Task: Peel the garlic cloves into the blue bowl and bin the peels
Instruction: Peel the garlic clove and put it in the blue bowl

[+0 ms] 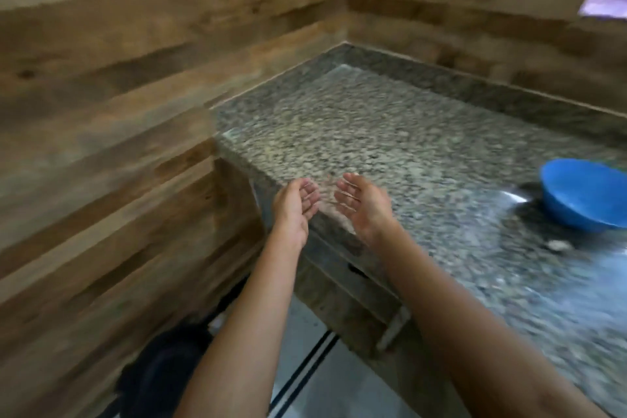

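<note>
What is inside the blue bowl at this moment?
Cannot tell. The blue bowl on the granite counter shows mostly its outer wall and rim; its near wall, the frame edge and blur hide the inside. One small pale scrap lies beside it.

Left grip (298, 202), right grip (361, 205): palms facing, fingers loosely curled.

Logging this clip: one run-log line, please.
left hand: open | right hand: open | blue bowl: on counter, far right

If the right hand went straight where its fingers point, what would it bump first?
Probably the wooden wall beyond the granite counter; the right hand points left of the blue bowl. Depth is unclear.
</note>
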`<action>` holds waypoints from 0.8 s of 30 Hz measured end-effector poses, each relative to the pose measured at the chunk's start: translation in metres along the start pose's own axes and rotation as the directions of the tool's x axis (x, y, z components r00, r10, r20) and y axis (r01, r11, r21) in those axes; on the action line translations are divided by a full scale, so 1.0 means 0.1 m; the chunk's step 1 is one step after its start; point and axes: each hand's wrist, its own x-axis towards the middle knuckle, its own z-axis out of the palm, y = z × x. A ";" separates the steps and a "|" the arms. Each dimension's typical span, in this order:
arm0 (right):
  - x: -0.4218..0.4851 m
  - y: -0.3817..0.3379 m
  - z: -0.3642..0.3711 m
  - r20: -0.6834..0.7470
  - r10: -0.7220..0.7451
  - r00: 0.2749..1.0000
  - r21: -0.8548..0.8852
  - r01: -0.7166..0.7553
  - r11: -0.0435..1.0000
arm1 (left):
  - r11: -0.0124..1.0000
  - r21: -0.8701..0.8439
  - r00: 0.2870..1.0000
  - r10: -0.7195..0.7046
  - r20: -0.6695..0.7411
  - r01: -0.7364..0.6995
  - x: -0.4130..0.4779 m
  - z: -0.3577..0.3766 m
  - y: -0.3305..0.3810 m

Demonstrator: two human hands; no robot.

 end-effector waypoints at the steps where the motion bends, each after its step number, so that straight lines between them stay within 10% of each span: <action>1: -0.03 -0.16 -0.26 -0.038 -0.028 0.999 0.009 0.029 1.000 | 1.000 0.010 0.999 -0.008 0.044 0.008 -0.06 0.27 -0.13; 12: -0.34 -1.24 -2.78 -0.339 -0.167 0.926 0.028 0.187 0.982 | 0.971 0.213 0.896 -0.190 0.402 0.110 -0.69 2.48 -1.64; 24: -0.62 -1.15 -4.07 -0.672 -0.479 0.564 -0.602 -0.040 0.798 | 0.751 0.616 0.870 -0.118 0.478 -0.237 -0.50 2.90 -2.34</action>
